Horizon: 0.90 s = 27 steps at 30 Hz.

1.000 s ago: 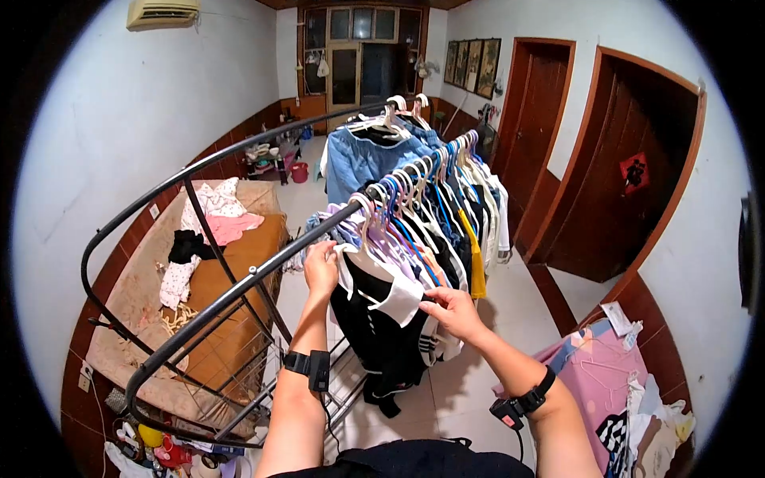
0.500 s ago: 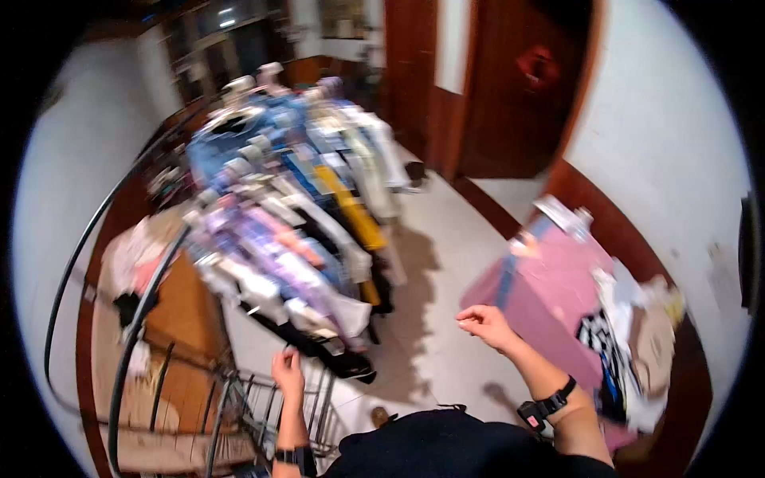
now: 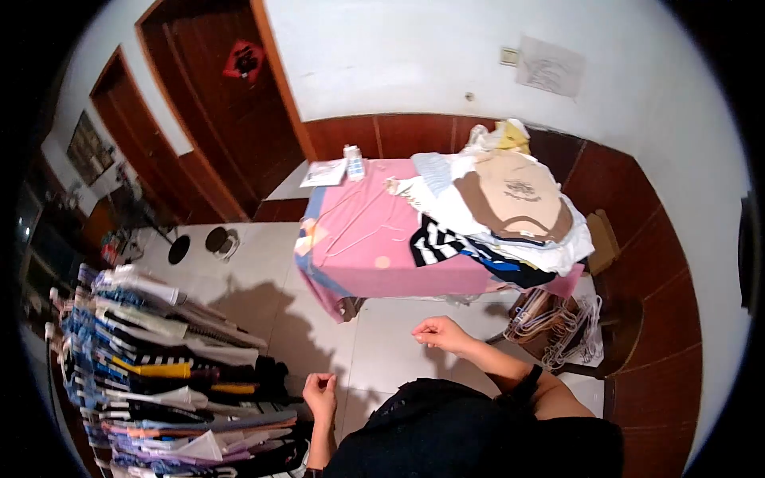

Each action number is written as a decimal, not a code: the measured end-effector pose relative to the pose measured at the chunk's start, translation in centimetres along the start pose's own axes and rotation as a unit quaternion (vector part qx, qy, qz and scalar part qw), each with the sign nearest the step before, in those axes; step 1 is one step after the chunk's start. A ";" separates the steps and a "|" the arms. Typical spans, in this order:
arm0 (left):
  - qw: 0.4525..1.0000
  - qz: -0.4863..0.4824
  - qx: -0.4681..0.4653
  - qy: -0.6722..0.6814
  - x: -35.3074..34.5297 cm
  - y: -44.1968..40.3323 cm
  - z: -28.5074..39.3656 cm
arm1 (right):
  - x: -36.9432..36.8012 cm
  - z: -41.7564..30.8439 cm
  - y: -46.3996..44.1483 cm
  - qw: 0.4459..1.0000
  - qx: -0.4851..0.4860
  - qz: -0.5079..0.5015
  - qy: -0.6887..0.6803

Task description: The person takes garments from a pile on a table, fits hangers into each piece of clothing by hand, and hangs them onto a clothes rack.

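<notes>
My left hand [image 3: 321, 394] is low in the view, right of the hanging clothes [image 3: 167, 370], its fingers curled together with nothing visible in them. Above the floor, in front of the table, my right hand [image 3: 440, 334] has thumb and fingers pressed together; anything between them is too small to make out. A pink cloth covers the table [image 3: 374, 275]. A pile of clothes lies on its right part, with a beige and brown shirt [image 3: 522, 195] on top. At the left part lies a thin hanger [image 3: 362, 235].
Several hangers [image 3: 558, 327] are bunched on a stool right of the table. A white bottle [image 3: 354, 162] and a paper packet [image 3: 324, 173] stand at the table's back left. Beyond are a dark red door [image 3: 227, 95] and a round black object [image 3: 180, 249] on the floor.
The view has swung right from the rack to the table. My hands have come away from the black garment with the white collar, which they held one second ago.
</notes>
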<state>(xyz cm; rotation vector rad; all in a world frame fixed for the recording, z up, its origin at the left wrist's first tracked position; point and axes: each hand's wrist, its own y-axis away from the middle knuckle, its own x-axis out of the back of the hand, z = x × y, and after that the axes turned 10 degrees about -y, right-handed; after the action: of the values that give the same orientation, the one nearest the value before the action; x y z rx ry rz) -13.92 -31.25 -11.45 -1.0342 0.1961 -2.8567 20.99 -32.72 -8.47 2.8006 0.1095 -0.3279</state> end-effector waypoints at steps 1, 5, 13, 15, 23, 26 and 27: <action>1.000 -0.010 -0.010 0.000 -2.0 -1.2 1.2 | 1.6 -0.3 0.4 1.000 0.014 0.019 0.004; 0.991 -0.097 -0.059 0.074 -8.9 -4.0 6.6 | 7.2 -0.9 2.6 0.993 0.046 0.105 -0.022; 0.942 -0.251 -0.212 0.067 -18.7 -9.7 16.2 | 13.6 0.1 7.7 0.958 0.086 0.258 -0.093; 0.921 -0.271 -0.273 0.053 -21.3 -11.4 18.7 | 14.7 0.4 8.4 0.949 0.095 0.282 -0.101; 0.861 -0.328 -0.385 0.062 -34.9 -18.3 29.4 | 18.0 -2.2 8.3 0.888 0.087 0.421 -0.164; 0.838 -0.369 -0.401 0.026 -38.9 -19.4 33.2 | 19.5 -3.2 7.3 0.876 0.084 0.444 -0.170; 0.833 -0.370 -0.412 -0.003 -40.5 -19.7 34.0 | 19.8 -3.7 6.7 0.877 0.092 0.436 -0.176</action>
<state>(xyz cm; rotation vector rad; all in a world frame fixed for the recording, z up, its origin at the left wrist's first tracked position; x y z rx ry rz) 37.96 -9.33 -7.99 -1.4961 1.4287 -3.5005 41.78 -37.10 -7.68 2.5649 -1.2743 -0.6111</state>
